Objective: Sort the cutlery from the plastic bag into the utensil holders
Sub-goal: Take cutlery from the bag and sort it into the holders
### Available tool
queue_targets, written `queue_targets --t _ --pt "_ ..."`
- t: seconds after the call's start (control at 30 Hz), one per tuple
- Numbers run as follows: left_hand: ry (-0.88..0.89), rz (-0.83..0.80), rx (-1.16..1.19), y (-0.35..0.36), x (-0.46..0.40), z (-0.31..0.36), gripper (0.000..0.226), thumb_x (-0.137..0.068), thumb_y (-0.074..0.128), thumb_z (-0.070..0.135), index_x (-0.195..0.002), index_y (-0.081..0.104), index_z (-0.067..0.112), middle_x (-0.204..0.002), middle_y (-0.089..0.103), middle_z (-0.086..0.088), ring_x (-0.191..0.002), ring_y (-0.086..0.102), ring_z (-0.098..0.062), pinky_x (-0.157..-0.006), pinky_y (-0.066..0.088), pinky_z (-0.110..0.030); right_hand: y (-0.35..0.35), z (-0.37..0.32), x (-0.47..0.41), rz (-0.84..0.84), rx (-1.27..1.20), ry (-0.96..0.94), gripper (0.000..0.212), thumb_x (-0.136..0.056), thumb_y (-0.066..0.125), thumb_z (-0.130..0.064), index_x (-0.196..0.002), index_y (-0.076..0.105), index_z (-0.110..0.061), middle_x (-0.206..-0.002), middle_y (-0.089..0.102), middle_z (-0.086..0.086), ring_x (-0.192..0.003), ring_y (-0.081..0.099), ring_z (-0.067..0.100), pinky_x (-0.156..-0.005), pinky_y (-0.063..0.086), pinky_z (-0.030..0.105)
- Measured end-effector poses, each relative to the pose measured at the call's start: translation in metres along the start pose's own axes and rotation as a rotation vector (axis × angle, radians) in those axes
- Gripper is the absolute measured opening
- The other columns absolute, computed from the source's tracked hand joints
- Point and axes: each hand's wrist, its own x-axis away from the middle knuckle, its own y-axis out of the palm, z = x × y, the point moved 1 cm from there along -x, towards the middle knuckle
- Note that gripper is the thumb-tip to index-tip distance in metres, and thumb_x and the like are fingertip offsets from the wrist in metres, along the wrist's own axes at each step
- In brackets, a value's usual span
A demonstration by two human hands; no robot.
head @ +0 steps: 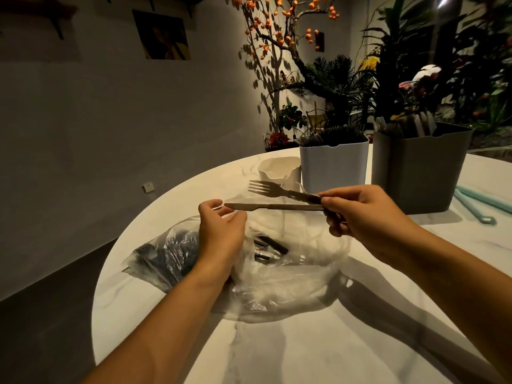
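My right hand (pixel 360 214) grips the dark handles of a fork (pixel 270 189) and a knife (pixel 274 207), both held level above the table and pointing left. My left hand (pixel 221 228) is at the knife's blade tip, its fingers curled around it over the clear plastic bag (pixel 277 278). Inside the bag lie several dark-handled pieces of cutlery (pixel 270 246). Behind stand a white utensil holder (pixel 333 167) with dark handles in it, a grey utensil holder (pixel 418 170) with pale cutlery, and a small white holder (pixel 278 169).
The round white marble table (pixel 291 350) ends in a curved edge on the left. Pale green straws (pixel 482 206) lie at the far right. Plants and an orange-berried branch stand behind the holders.
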Motion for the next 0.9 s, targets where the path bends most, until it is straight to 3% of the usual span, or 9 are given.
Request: queue_targets --t 0.07,0.13,0.23,0.37,0.47,0.57,0.67,0.77,0.9 --pt "-0.12 -0.069 0.362 0.003 0.002 0.005 0.02 -0.101 0.044 0.005 -0.121 0.049 0.005 -0.12 0.063 -0.017 -0.101 0.068 -0.025 -0.089 0.056 -0.033 0.003 0.001 0.0 0.005 -0.068 0.018 0.022 -0.098 0.053 -0.008 -0.112 0.068 -0.003 -0.076 0.062 0.012 -0.065 0.058 0.02 -0.057 0.052 0.024" --pt "-0.155 -0.212 0.542 0.008 0.01 0.01 0.024 -0.102 0.037 0.009 -0.112 0.057 0.001 -0.113 0.068 -0.021 -0.105 0.069 -0.032 -0.09 0.056 -0.038 0.01 0.005 0.003 0.006 -0.152 0.037 0.023 -0.097 0.053 -0.009 -0.114 0.068 -0.004 -0.079 0.064 0.012 -0.067 0.061 0.018 -0.059 0.053 0.023" --pt "-0.089 -0.395 0.438 0.018 0.026 0.013 0.029 -0.106 0.042 0.021 -0.106 0.065 0.004 -0.099 0.074 -0.013 -0.099 0.071 -0.026 -0.088 0.057 -0.037 0.03 0.013 0.012 -0.055 -0.209 0.033 0.023 -0.098 0.052 -0.008 -0.111 0.07 -0.011 -0.076 0.069 0.008 -0.065 0.064 0.013 -0.06 0.054 0.021" --pt "-0.083 -0.441 0.34 0.027 0.036 0.012 0.022 -0.104 0.05 0.025 -0.111 0.064 0.01 -0.092 0.073 -0.008 -0.079 0.069 -0.018 -0.062 0.052 -0.031 0.053 0.022 0.018 -0.078 -0.119 -0.06 0.026 -0.097 0.054 -0.009 -0.115 0.07 -0.02 -0.083 0.073 0.004 -0.069 0.068 0.015 -0.061 0.055 0.021" --pt "-0.156 -0.449 0.419 0.028 0.042 0.018 0.035 -0.106 0.043 0.02 -0.089 0.074 0.017 -0.085 0.074 -0.006 -0.063 0.065 -0.017 -0.052 0.046 -0.031 0.058 0.03 0.015 -0.02 0.154 -0.17 0.029 -0.097 0.056 -0.015 -0.122 0.067 -0.026 -0.095 0.07 -0.014 -0.078 0.069 0.011 -0.067 0.056 0.017" --pt "-0.215 -0.446 0.466 0.03 0.045 0.021 0.048 -0.107 0.04 0.022 -0.076 0.077 0.019 -0.098 0.077 -0.008 -0.083 0.074 -0.02 -0.072 0.053 -0.037 0.064 0.031 0.019 0.001 0.421 -0.321 0.034 -0.097 0.057 -0.021 -0.129 0.062 -0.03 -0.116 0.065 -0.014 -0.096 0.062 0.002 -0.088 0.05 0.014" --pt "-0.259 -0.43 0.51 0.027 0.041 0.022 0.032 -0.108 0.04 0.021 -0.097 0.067 0.009 -0.111 0.075 -0.012 -0.102 0.072 -0.025 -0.082 0.059 -0.038 0.066 0.028 0.022 -0.042 0.558 -0.363 0.037 -0.096 0.057 -0.031 -0.133 0.058 -0.031 -0.124 0.064 -0.01 -0.105 0.061 0.006 -0.099 0.05 0.026" --pt "-0.234 -0.427 0.481 0.024 0.039 0.02 0.029 -0.107 0.042 0.023 -0.11 0.065 0.006 -0.107 0.075 -0.011 -0.094 0.074 -0.022 -0.07 0.061 -0.033 0.059 0.025 0.024 0.024 0.667 -0.46 0.03 -0.094 0.054 -0.042 -0.121 0.066 -0.033 -0.112 0.067 -0.014 -0.092 0.062 0.005 -0.089 0.056 0.028" --pt "-0.142 -0.459 0.354 0.023 0.041 0.019 0.023 -0.107 0.042 0.024 -0.099 0.058 0.009 -0.083 0.067 -0.01 -0.075 0.066 -0.021 -0.076 0.054 -0.037 0.042 0.015 0.013 0.194 0.543 -0.455 0.018 -0.092 0.057 -0.042 -0.102 0.062 -0.027 -0.094 0.061 -0.012 -0.082 0.058 0.005 -0.07 0.052 0.016"
